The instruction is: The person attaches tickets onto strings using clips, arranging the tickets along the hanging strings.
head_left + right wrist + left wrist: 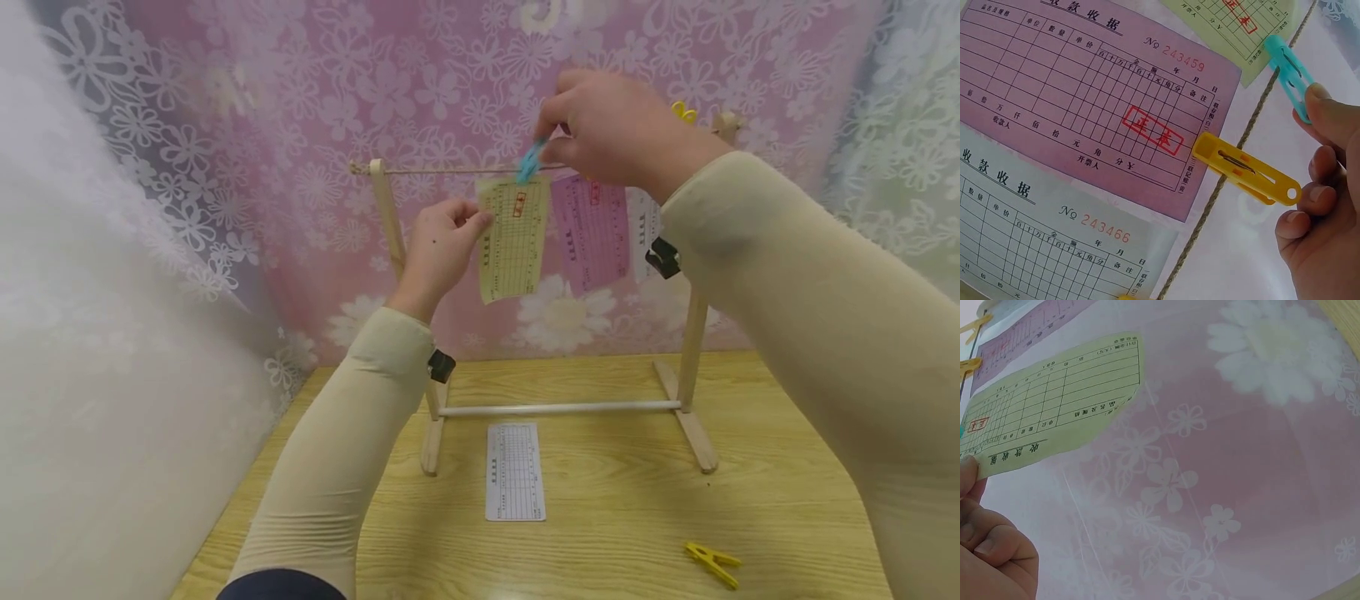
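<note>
A yellow receipt slip (513, 242) hangs at a thin rope, its left edge pinched between thumb and finger of my left hand (446, 246). My right hand (607, 125) pinches a light-blue clothespin (529, 162) at the slip's top edge, over the rope (1260, 106). In the right wrist view the clothespin's tip overlaps the corner of the slip. To the right hangs a pink receipt slip (592, 233), held on the rope by a yellow clothespin (1247, 169). Past it hangs a white receipt slip (1041, 244), partly behind my right wrist in the head view.
The rope runs across a wooden stand (693, 350) with a white lower bar (555, 409). On the wood-grain table (615, 500) lie another white receipt slip (515, 472) and a yellow clothespin (714, 564). A flowered curtain (450, 108) hangs close behind the stand.
</note>
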A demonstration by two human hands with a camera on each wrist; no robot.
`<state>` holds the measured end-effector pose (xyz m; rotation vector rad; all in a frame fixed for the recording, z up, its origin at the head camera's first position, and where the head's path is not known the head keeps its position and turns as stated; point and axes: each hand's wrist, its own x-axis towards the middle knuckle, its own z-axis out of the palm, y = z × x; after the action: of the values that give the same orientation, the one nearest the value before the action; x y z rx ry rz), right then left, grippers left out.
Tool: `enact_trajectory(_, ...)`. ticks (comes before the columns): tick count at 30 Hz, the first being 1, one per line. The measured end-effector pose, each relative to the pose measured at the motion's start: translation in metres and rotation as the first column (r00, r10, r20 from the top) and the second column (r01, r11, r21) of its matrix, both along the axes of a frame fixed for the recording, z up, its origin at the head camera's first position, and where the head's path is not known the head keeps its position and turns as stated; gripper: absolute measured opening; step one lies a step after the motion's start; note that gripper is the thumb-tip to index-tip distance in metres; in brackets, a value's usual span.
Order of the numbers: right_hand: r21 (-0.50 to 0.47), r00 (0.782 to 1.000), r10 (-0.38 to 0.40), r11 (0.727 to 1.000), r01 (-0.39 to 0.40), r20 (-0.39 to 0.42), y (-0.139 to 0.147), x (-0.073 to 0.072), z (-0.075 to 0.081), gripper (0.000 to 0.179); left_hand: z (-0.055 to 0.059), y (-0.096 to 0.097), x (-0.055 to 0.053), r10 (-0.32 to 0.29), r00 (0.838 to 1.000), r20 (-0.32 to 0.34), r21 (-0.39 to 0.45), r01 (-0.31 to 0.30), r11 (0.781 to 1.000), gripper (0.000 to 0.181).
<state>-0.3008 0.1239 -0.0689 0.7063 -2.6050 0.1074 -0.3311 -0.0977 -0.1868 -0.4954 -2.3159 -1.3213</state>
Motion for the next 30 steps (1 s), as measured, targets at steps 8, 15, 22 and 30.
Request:
enact_trajectory(8, 0.047, 1.000, 0.003, 0.999, -0.003, -0.002, -0.001, 0.003, -0.002, 0.042, -0.003, 0.000, 0.000, -0.008, 1.000, 0.011, -0.008, 0.008, 1.000, 0.021)
enact_trajectory(15, 0.077, 1.000, -0.018, 0.997, 0.018, -0.002, -0.001, 0.009, -0.003, 0.051, -0.002, -0.001, 0.002, -0.009, 1.000, 0.005, -0.026, 0.009, 1.000, 0.021)
enact_trajectory(22, 0.038, 0.999, 0.030, 0.999, -0.028, -0.040, 0.004, 0.016, -0.014, 0.057, -0.010, -0.005, 0.004, 0.002, 1.000, -0.011, -0.099, -0.003, 0.995, 0.020)
enact_trajectory(30, -0.017, 0.991, 0.100, 0.995, -0.102, -0.085, 0.014, 0.027, -0.032, 0.050, -0.023, -0.013, 0.007, 0.014, 1.000, -0.017, -0.117, -0.016, 0.993, 0.019)
